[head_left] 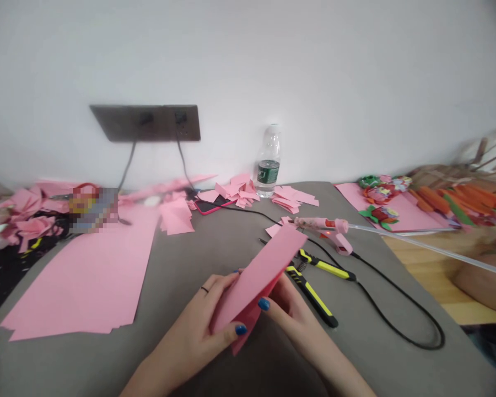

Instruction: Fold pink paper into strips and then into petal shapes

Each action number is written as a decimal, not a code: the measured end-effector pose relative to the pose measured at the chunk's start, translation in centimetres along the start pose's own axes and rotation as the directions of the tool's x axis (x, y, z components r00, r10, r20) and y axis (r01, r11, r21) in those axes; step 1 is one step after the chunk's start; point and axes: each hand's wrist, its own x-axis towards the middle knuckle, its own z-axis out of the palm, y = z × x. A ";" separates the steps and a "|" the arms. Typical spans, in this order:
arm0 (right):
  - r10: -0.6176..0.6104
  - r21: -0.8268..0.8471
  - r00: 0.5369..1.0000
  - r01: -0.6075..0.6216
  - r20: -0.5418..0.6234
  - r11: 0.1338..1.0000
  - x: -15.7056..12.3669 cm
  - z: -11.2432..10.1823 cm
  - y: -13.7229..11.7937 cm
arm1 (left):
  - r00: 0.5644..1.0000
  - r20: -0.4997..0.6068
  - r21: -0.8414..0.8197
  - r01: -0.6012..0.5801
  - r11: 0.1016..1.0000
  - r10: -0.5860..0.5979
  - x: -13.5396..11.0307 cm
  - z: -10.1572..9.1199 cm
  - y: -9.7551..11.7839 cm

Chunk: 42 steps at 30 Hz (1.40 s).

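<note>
A folded sheet of pink paper (259, 267) is held tilted above the grey surface, between both hands. My left hand (202, 320) grips its near left end, thumb on the lower flap and fingers behind the fold. On the other side, my right hand (291, 311) has its thumb at the paper's open edge, with its fingers partly hidden behind the sheet. Just beyond lie pliers with black and yellow handles (314, 295), their jaws partly covered by the paper. A pink glue gun (324, 225) with a long clear glue stick (417, 251) rests behind them.
Pink sheets (91, 281) are stacked at left, near scraps (31, 220). More cut pieces (235, 190) surround a phone (213, 204) and a water bottle (268, 162) by the wall. Paper flowers (380, 201) lie at right. A black cord (397, 325) loops across the table (182, 253).
</note>
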 end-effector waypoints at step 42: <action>0.147 0.068 0.985 -0.141 -0.092 0.988 -0.5 -2.3 -0.6 | 0.746 -0.323 -0.872 0.006 0.490 -0.583 0.3 -1.0 -1.5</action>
